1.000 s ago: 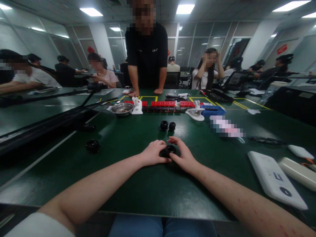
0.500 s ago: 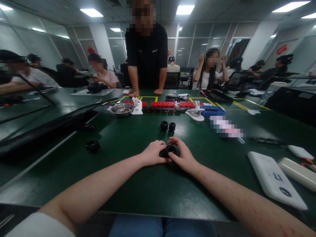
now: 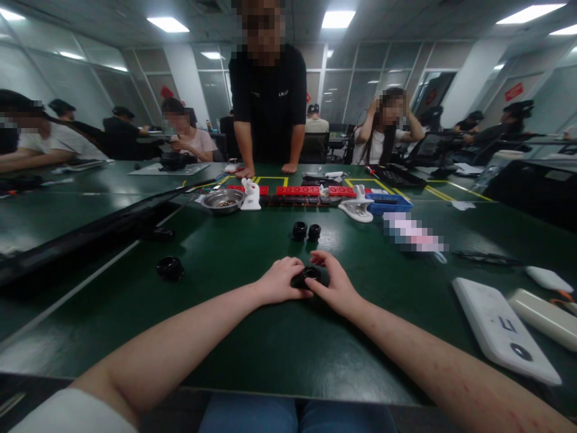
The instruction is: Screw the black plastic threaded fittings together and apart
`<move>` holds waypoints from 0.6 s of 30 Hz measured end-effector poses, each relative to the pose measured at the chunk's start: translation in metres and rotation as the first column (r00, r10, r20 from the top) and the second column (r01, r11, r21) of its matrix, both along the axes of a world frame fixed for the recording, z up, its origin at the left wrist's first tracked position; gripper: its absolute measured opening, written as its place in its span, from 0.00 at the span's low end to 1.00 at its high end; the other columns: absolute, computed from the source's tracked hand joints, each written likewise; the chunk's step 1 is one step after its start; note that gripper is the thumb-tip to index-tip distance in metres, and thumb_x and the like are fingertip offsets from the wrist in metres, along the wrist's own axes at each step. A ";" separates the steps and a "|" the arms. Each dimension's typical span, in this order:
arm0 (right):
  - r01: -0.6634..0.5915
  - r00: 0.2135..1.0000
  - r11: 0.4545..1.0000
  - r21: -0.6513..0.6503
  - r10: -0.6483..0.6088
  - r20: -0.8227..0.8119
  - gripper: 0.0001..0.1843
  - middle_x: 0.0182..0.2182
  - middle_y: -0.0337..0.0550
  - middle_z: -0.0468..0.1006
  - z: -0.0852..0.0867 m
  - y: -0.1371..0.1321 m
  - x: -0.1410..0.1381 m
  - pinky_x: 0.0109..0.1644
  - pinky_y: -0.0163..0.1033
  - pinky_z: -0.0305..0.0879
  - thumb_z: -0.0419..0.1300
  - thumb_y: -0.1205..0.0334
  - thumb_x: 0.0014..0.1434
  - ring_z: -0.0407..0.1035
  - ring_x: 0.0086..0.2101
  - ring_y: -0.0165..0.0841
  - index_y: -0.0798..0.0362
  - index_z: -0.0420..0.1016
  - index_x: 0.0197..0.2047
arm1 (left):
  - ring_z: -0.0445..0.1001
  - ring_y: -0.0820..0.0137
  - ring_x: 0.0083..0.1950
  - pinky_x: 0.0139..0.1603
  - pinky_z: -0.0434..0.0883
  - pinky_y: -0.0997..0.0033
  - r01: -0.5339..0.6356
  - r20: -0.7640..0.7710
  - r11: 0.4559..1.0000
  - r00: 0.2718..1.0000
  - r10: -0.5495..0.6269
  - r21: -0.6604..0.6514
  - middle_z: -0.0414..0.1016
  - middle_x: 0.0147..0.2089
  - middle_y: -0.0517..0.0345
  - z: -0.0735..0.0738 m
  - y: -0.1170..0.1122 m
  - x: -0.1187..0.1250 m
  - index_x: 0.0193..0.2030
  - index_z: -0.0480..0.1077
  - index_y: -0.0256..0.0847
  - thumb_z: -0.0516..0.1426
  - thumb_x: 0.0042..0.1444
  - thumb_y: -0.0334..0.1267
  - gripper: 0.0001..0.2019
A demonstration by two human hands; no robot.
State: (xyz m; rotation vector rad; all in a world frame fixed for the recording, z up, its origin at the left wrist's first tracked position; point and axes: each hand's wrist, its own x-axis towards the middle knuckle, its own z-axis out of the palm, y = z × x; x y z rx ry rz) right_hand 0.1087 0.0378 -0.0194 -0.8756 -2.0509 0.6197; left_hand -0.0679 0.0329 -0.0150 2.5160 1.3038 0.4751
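Observation:
Low over the green table, both my hands close round a black ring-shaped fitting [image 3: 312, 276] with a round opening facing up. My left hand [image 3: 283, 278] grips its left side, fingers curled behind and thumb in front. From the right, my right hand [image 3: 334, 282] pinches it, the thumb on its near rim; the index finger arches over the far side. Part of the fitting is hidden by the fingers. Two similar black fittings, a larger one [image 3: 299, 231] and a smaller one [image 3: 314, 233], stand just beyond my hands. Another black fitting [image 3: 170, 267] lies to the left.
A metal bowl [image 3: 222, 201] with small parts, white clamps [image 3: 359, 206], red strips [image 3: 297, 190] and a blue tray [image 3: 392, 203] line the back. White power banks [image 3: 505, 331] lie right. A long black bag [image 3: 90, 219] lies left. A person [image 3: 268, 102] leans on the far edge.
My hands stay in nearly the same place round the fitting, with only slight finger movement. Across the room, a seated person's hands have moved closer to the head.

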 end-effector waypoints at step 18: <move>0.017 1.000 1.000 -0.014 -0.017 0.016 0.25 0.39 0.46 0.66 0.000 0.000 -0.001 0.45 0.48 0.61 0.60 0.61 0.46 0.63 0.40 0.39 0.53 0.58 0.47 | 0.63 0.62 0.44 0.45 0.62 0.62 0.008 -0.005 1.000 1.000 -0.008 0.019 0.65 0.44 0.55 0.000 0.000 0.001 0.41 0.66 0.42 0.57 0.46 0.52 0.20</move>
